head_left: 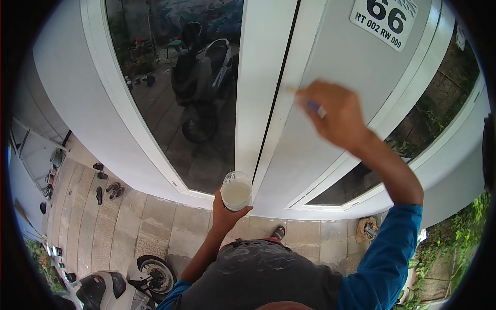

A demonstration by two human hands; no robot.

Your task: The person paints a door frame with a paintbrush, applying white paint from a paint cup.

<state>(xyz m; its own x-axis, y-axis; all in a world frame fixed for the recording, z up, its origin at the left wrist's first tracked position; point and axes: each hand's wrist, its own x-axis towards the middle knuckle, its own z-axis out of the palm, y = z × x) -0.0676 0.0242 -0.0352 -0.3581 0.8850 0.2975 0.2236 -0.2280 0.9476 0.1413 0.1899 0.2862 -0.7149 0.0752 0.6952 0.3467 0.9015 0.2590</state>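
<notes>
My left hand [228,214] is wrapped round a clear plastic cup [236,192] of whitish paint, held low in front of the door. White smears mark the cup's inner wall above the paint. Raised at the right, my right hand [333,111] is closed on a small paintbrush [313,107], blurred by motion. A bluish-purple part of the brush shows between the fingers, and its pale tip points left at the white door frame [295,77]. Just left of that tip runs a dark gap along the frame.
A glass door panel [206,139] reflects a motorbike. A number plate [385,20] is fixed on the grey panel above my right hand. Behind me at lower left stands a white motorbike [119,289]. Sandals [114,190] lie on the paved floor [124,222]; plants [449,243] grow at right.
</notes>
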